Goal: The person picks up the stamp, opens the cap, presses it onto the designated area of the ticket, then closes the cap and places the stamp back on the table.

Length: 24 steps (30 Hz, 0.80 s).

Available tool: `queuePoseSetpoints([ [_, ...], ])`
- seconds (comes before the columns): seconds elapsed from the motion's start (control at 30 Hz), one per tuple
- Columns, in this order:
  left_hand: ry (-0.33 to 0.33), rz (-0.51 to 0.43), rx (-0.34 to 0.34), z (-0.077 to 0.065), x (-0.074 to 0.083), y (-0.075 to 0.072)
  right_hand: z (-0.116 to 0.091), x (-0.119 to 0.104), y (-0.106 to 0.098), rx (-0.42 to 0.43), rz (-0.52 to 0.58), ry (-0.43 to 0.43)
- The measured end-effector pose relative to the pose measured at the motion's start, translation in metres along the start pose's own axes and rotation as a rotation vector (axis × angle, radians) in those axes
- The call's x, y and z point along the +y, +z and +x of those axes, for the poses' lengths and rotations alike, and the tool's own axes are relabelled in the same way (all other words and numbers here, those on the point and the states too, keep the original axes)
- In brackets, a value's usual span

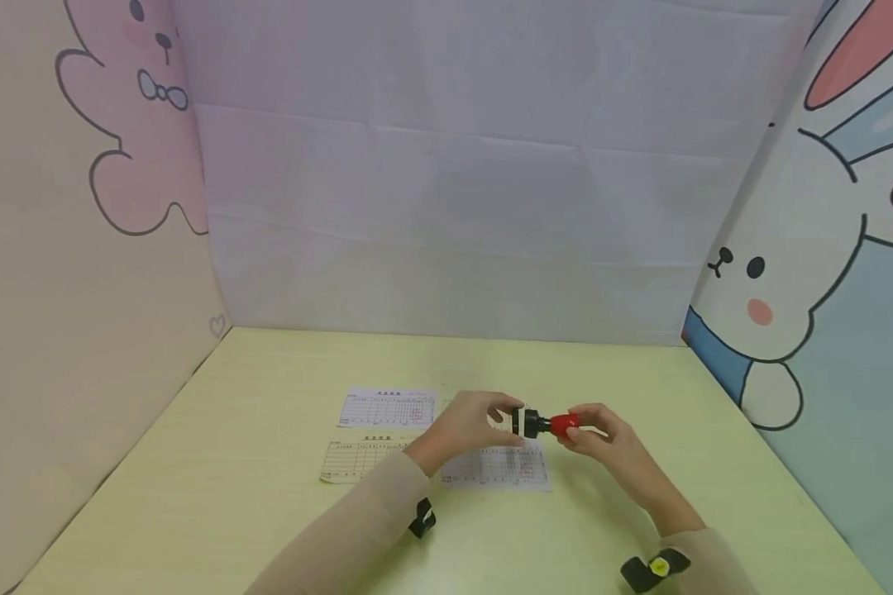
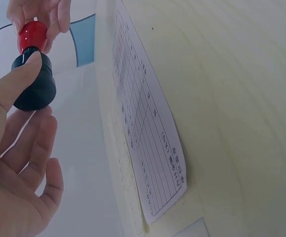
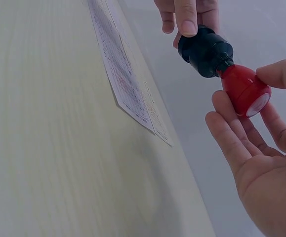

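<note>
Held in the air between both hands is a stamp [image 1: 533, 424] with a red rounded handle [image 3: 242, 88] and a black stepped base [image 2: 35, 91]. My left hand [image 1: 467, 426] pinches the black base between thumb and fingers. From the other side, my right hand [image 1: 608, 445] grips the red handle with thumb and fingertips. The stamp lies roughly sideways, its handle end toward the right. Beneath the hands, a white printed form [image 1: 495, 469] lies on the table, partly covered in the head view by the left hand.
On the pale yellow table [image 1: 216, 463], another white form [image 1: 387, 408] lies farther back, with a yellowish form [image 1: 353, 459] in front of it. Fabric panels stand along the back and sides. Black straps [image 1: 422, 519] circle both wrists.
</note>
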State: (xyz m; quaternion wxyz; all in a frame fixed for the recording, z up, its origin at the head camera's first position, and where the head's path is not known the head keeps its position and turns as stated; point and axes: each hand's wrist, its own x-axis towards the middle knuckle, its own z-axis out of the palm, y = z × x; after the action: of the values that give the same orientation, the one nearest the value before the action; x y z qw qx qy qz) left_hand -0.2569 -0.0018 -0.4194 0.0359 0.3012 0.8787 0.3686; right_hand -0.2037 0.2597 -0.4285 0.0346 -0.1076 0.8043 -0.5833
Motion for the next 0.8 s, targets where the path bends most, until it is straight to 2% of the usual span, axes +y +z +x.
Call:
queuePoseSetpoints([
  [0.43, 0.063, -0.064, 0.012, -0.0001, -0.0040, 0.0016, 0.0027, 0.0043, 0.0039, -0.016, 0.005, -0.009],
  [0.8, 0.060, -0.107, 0.027, -0.0032, -0.0055, 0.0013, 0.0035, 0.0003, 0.0079, -0.024, 0.037, 0.019],
])
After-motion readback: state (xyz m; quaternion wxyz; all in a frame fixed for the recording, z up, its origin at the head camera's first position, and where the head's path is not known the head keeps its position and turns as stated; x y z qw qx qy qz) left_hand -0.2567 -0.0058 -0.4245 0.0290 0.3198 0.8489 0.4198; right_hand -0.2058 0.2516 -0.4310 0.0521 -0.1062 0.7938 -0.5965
